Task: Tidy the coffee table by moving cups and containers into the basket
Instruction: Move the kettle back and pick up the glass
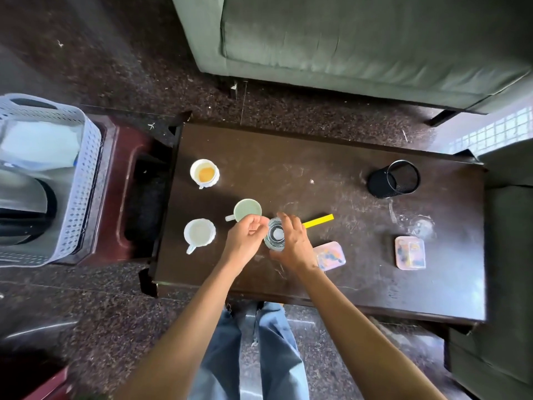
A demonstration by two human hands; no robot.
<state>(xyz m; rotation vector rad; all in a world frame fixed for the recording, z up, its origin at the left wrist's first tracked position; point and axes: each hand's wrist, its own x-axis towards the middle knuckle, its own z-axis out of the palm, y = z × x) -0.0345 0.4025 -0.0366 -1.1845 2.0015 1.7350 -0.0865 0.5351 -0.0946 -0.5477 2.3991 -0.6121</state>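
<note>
A clear drinking glass [275, 234] is held above the dark coffee table [331, 180] between both hands. My right hand [292, 243] wraps its side from the right, and my left hand [246, 236] curls its fingers against its left rim. Behind my left hand stands a pale green mug [247, 209]. A white cup [199, 232] sits left of it, and a white cup holding orange liquid [204, 172] is farther back. A white perforated basket [72, 180] stands on a red stool at the far left.
A black mesh pen holder [393, 179] stands at the back right. Two pink lidded containers [329, 256] [410, 252] lie on the table's near side, and a yellow strip [318, 220] lies behind my right hand. A green sofa [360, 44] is beyond the table.
</note>
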